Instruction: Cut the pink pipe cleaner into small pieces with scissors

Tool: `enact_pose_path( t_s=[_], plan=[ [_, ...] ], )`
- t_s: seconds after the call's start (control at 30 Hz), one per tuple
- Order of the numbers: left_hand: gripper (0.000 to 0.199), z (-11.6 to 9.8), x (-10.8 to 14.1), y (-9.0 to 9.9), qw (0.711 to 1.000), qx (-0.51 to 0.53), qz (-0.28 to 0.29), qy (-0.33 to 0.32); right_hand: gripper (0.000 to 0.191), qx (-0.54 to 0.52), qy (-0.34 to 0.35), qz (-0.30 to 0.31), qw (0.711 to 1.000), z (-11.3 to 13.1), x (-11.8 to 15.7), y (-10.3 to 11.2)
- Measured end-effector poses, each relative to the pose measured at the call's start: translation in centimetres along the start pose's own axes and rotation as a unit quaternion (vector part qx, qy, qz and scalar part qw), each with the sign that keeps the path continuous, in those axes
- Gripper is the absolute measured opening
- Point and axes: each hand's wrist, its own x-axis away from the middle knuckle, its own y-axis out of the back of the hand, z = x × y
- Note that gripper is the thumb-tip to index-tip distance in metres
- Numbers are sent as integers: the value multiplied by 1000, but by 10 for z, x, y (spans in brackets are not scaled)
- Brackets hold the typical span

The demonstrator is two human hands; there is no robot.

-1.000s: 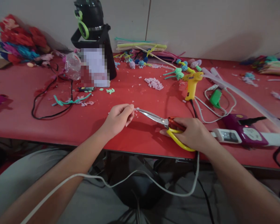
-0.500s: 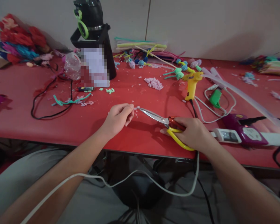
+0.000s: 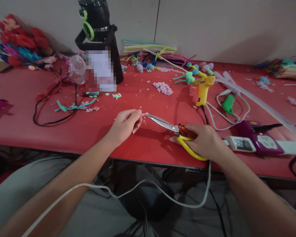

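My left hand [image 3: 127,125] is closed in a pinch over the red table [image 3: 138,148]. A short end of pale pink pipe cleaner [image 3: 144,114] sticks out from its thumb and finger. My right hand [image 3: 204,140] is wrapped round the scissors [image 3: 174,128], which have one red and one yellow handle loop. The tips of the scissors point left and meet the pink end, the blades nearly together. Tiny pink bits lie just below the tips. Farther back sits a heap of cut pale pink pieces [image 3: 162,88].
A yellow glue gun [image 3: 202,90] stands behind my right hand, its cord running down to the table edge. To the right are a purple power strip [image 3: 263,138] and a white plug adapter [image 3: 241,144]. A black bottle [image 3: 118,65] and pipe cleaner bundles [image 3: 149,48] stand at the back.
Hardly anything differs. Both hands and the scissors stay in place, and the view has shifted very slightly.
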Motion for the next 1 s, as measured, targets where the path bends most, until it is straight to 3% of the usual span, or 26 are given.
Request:
enact_pose_path(
  t_s=[1.0],
  plan=[
    [33, 1, 0, 1, 1000, 9, 13, 2, 68, 8, 5, -5, 1000, -3, -1, -3]
  ],
)
